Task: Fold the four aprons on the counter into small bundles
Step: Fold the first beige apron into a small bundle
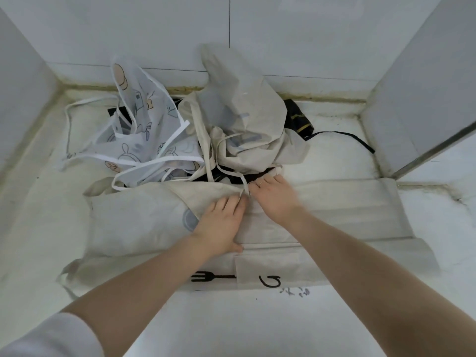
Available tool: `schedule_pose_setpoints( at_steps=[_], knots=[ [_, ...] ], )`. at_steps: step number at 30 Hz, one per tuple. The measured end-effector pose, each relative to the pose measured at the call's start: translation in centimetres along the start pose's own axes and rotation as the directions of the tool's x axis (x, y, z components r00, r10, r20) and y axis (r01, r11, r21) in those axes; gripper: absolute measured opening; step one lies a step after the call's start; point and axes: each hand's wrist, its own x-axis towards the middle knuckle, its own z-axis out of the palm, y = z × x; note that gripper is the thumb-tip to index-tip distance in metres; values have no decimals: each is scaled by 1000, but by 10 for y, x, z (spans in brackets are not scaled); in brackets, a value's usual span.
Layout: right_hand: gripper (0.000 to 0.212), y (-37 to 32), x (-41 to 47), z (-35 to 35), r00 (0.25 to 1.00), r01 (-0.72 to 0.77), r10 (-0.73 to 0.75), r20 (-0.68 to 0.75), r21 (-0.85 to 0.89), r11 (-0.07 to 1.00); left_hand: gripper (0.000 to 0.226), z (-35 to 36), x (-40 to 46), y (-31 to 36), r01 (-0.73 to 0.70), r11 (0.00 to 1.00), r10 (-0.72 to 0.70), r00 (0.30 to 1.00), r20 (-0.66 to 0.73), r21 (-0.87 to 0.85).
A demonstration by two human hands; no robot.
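Head view — both hands, left (222, 224) and right (274, 199), press flat-fingered on the creased beige apron (134, 222).

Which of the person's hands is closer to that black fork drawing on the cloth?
Left. The left hand rests on the beige apron just above the black fork print; the right hand lies farther up and right.

Beige apron (134, 222) with black fork print; white cartoon-patterned apron (144, 124).
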Motion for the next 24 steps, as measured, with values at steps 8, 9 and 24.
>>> schedule_pose_setpoints(
  at_steps=[8, 9, 24],
  knots=[
    [48, -10, -25, -22, 977, 115, -139, 162, 152, 982, 101, 2, -14, -6, -90, 996, 73, 884, -461, -16],
    [49, -12, -32, -23, 960, 109, -146, 240, 161, 981, 87, -3, -15, -3, -105, 993, 71, 876, -478, -45],
    [52, -26, -54, -12, 825, -370, -115, 554, 682, 631, 55, -75, 14, -5, 276, 50, -527, 824, 209, -960]
  ],
)
